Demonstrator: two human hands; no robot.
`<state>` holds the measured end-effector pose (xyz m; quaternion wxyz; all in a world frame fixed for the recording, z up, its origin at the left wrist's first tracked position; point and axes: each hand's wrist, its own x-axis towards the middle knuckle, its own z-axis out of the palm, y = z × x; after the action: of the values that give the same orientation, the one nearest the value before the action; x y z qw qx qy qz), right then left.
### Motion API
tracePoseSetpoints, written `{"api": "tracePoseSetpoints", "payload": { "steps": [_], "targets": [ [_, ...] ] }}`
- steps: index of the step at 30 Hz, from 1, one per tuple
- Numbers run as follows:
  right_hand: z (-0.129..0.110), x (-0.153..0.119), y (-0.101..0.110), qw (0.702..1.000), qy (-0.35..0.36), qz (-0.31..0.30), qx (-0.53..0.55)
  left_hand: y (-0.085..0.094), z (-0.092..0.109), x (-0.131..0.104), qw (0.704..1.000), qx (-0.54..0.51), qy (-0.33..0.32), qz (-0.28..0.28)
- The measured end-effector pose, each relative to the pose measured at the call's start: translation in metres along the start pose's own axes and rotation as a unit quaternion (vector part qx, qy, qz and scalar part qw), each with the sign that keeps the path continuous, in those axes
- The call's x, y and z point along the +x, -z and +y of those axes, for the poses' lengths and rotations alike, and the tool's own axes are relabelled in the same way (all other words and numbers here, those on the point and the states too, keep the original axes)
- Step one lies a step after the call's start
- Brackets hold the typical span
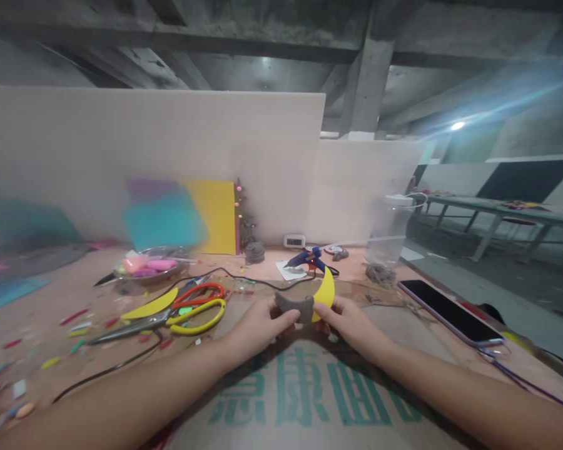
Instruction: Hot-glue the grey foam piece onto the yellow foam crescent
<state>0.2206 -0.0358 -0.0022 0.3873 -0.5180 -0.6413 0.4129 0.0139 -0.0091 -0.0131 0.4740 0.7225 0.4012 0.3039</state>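
Between thumb and fingers, my left hand (268,320) grips a grey crescent-shaped piece (296,306) that looks like clay or felt. My right hand (344,320) pinches a yellow crescent cutout (326,292) near its lower end. The two pieces meet or overlap between my hands, above the board with green printed characters (295,387). Left of them lie scissors with red and yellow handles (197,315), beside another yellow crescent (151,305). Behind my hands a blue glue gun (304,257) rests over a white paper (289,270).
Coloured scraps (51,361) litter the left side. A clear dish of pink pieces (152,265), coloured sheets (169,215) and a small clock (294,240) stand at the back. A black cord (244,279) crosses the table. To the right are a phone (450,310), a twine bundle (381,274) and a clear container (388,231).
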Motion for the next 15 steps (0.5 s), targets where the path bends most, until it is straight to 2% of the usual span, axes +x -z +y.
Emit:
{"api": "tracePoseSetpoints", "payload": {
  "steps": [5, 10, 15],
  "targets": [
    [-0.0031, -0.0003, 0.0016, 0.999, 0.013, 0.032, 0.039, 0.0003, 0.0062, -0.0033, 1.0, 0.006, 0.002, 0.008],
    [-0.0013, 0.0015, 0.0032, 0.999, -0.003, 0.02, 0.037, 0.0001, 0.0068, -0.0026, 1.0, 0.005, 0.003, 0.014],
    [-0.0044, 0.0, 0.0034, 0.999, -0.016, 0.007, 0.045, 0.0004, 0.0055, -0.0036, 1.0, 0.02, -0.007, -0.009]
  ]
}}
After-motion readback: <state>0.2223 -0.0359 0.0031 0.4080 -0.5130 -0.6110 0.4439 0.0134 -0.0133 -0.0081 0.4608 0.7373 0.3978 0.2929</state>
